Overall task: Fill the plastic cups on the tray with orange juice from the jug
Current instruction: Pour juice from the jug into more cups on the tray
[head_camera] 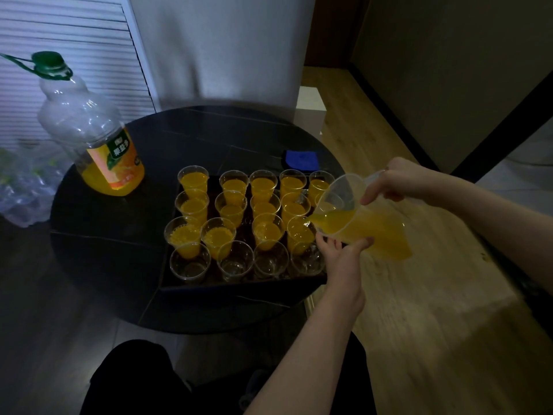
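A dark tray (239, 286) on the round black table (104, 250) holds several clear plastic cups. The back three rows hold orange juice; the front-row cups, such as the one at front left (190, 262), are empty. A clear jug (368, 226) of orange juice is tilted left over the tray's right side, its spout above the rightmost third-row cup (300, 233). My right hand (398, 182) grips the jug's handle. My left hand (341, 250) cups the jug from below, thumb and fingers curled round its underside.
A large, mostly empty juice bottle (98, 139) with a green cap stands at the table's back left. A folded blue cloth (300, 160) lies behind the tray. A crumpled plastic bag (21, 187) lies left of the table. Wooden floor runs along the right.
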